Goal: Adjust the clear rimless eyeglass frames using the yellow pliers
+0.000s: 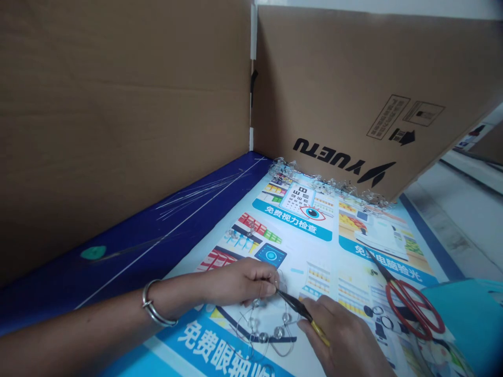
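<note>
My left hand (251,283) is closed, thumb against fingers, pinching a string of clear beads on thin wire (263,336). The string loops down below the hand over the printed sheet, with loose wire ends curling out. My right hand (334,335) wraps round a pair of pliers (293,302) with dark pointed jaws and yellow handles. Their tips touch the wire right at my left thumb; whether the jaws grip it I cannot tell.
Red-handled scissors (414,309) lie to the right beside a turquoise item (467,314). Beaded wire pieces (334,187) line the foot of the cardboard wall (353,78). Straight wires (196,193) and a green lump (93,253) rest on the blue surface at left.
</note>
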Tool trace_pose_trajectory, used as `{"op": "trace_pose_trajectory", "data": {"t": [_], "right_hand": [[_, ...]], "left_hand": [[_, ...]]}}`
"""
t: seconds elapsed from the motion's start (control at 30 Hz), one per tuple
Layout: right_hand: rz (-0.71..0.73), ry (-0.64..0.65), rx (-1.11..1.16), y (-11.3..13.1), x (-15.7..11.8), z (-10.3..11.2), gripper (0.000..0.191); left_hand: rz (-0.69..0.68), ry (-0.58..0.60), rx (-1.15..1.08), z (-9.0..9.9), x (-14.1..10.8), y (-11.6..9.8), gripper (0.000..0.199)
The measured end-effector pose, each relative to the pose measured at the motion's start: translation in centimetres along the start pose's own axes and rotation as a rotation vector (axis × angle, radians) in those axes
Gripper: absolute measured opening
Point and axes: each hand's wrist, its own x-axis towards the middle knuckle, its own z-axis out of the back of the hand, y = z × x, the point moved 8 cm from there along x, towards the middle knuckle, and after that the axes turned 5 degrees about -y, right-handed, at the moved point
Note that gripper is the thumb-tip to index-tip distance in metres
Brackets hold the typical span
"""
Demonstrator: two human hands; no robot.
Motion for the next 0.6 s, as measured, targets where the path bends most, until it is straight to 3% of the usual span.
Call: {"op": "trace_pose_trajectory", "data": {"t": [0.33,0.6], "right_hand": [[-0.025,-0.101,-0.023,-0.1,-0.2,-0.2,0.029],[-0.079,-0.078,0.009,-0.4,-0.8,-1.2,0.026]], "left_hand": [[0.009,-0.063,0.034,0.1,0.2,0.0,0.021],[-0.011,-0.144,-0.03,0.3,0.3,0.4,0.017]]}}
